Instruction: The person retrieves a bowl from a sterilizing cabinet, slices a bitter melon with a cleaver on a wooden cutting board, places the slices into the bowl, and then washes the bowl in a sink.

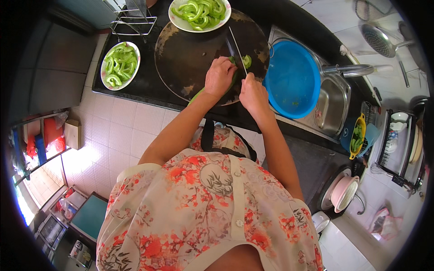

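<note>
My left hand (218, 76) presses a long green vegetable (195, 97) against a round, dark, worn cutting board (183, 64). Its fingers are curled close to the blade and cover much of the vegetable. In my right hand (253, 93) is the handle of a kitchen knife (238, 50), its blade seen nearly edge-on and pointing away from me. A cut green piece (247, 61) lies just right of the blade. Crescent-shaped green slices fill a plate (203, 30) overlapping the board's far edge. Similar slices lie on a second plate (126, 86) to the left.
A blue basin (318, 79) with water stands in the steel sink (334, 101), right of the board, beside a faucet (356, 70). A metal wire rack (134, 25) stands at the back left. Farther right, a yellow basket (362, 123) holds greens. The black countertop's (147, 86) front edge runs below my forearms.
</note>
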Demonstrator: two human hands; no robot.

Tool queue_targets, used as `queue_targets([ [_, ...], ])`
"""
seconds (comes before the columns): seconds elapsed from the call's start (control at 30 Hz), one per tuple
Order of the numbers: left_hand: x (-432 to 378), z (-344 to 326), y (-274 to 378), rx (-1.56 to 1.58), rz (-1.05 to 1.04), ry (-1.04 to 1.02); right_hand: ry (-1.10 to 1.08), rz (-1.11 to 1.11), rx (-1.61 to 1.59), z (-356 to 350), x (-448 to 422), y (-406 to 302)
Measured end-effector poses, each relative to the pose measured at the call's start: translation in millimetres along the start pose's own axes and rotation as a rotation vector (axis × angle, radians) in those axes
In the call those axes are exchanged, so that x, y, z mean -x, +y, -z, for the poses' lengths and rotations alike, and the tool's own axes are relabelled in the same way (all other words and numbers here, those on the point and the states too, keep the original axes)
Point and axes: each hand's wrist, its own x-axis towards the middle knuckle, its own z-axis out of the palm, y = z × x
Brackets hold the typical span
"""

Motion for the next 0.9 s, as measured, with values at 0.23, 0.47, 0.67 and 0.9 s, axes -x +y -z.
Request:
queue_targets([
  [0.23,5,4,-1,0.046,0.080,-0.008,0.097,0.073,0.005,21,24,0],
  [0.47,4,2,-2,0.006,0.014,0.000,0.024,0.081,-0.004,7,15,7],
  [0.67,5,5,0,0.048,0.041,0.012,0.098,0.052,-0.003,2,2,9],
  [0.9,7,4,-5,0.040,0.036,-0.002,0.028,0.107,-0.012,22,44,7],
])
